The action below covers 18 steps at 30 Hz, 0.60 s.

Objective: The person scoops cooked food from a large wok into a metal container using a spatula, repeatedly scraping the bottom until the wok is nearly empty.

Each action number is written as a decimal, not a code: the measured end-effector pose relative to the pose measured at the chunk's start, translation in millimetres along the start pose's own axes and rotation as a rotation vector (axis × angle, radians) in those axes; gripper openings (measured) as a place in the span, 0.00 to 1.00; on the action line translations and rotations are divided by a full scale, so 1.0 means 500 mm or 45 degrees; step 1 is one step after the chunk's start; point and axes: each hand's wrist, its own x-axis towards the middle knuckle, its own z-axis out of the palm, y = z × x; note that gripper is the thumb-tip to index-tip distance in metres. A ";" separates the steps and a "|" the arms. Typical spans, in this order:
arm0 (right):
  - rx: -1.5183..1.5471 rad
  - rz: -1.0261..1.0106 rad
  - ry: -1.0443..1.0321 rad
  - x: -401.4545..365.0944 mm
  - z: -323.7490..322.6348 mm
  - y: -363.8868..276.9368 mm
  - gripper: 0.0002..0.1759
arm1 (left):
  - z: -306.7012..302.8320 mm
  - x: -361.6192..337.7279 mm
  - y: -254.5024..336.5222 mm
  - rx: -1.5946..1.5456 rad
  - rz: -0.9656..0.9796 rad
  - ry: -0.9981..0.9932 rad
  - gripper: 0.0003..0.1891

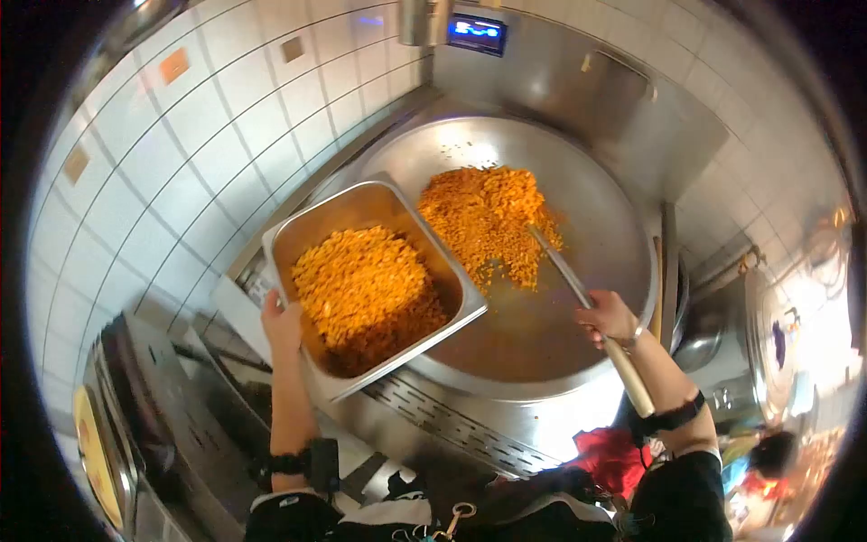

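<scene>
My left hand (pixel 282 322) is closed on the left rim of a deep steel food pan (pixel 470 307). The pan is tilted and holds a heap of small orange pieces of food (pixel 361 280). It overlaps the left edge of a large round wok (pixel 596 217). Inside the wok lies a pile of similar orange pieces (pixel 488 208). My right hand (pixel 610 319) is wrapped around a long-handled cooking utensil (pixel 562 266) with a metal shaft and a pale grip end. Its far tip meets the right side of the pile, and the food hides its head.
A slotted drain strip (pixel 442 425) runs along the wok's front. Behind stands a steel splashback (pixel 560 77) with a lit blue display (pixel 477 34). White tiled wall (pixel 226 108) rises on the left. Dark equipment (pixel 172 397) sits lower left; metal cookware (pixel 704 343) is at right.
</scene>
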 end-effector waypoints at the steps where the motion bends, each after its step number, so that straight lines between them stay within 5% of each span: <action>1: -0.034 -0.010 -0.023 -0.027 -0.004 -0.021 0.07 | 0.010 -0.009 0.015 0.038 -0.011 0.048 0.26; 11: -0.312 -0.174 -0.048 -0.203 0.060 -0.184 0.13 | 0.027 -0.006 0.011 -0.110 0.045 0.021 0.23; 15: -0.783 -0.455 0.097 -0.196 0.123 -0.177 0.15 | 0.027 -0.005 0.010 -0.195 0.038 -0.001 0.23; 17: -1.466 -0.929 0.456 -0.177 0.155 -0.143 0.20 | 0.027 0.009 -0.016 -0.158 0.047 0.019 0.23; 18: -1.513 -0.768 0.361 -0.172 0.166 -0.138 0.23 | 0.028 0.017 -0.027 -0.122 0.055 0.034 0.23</action>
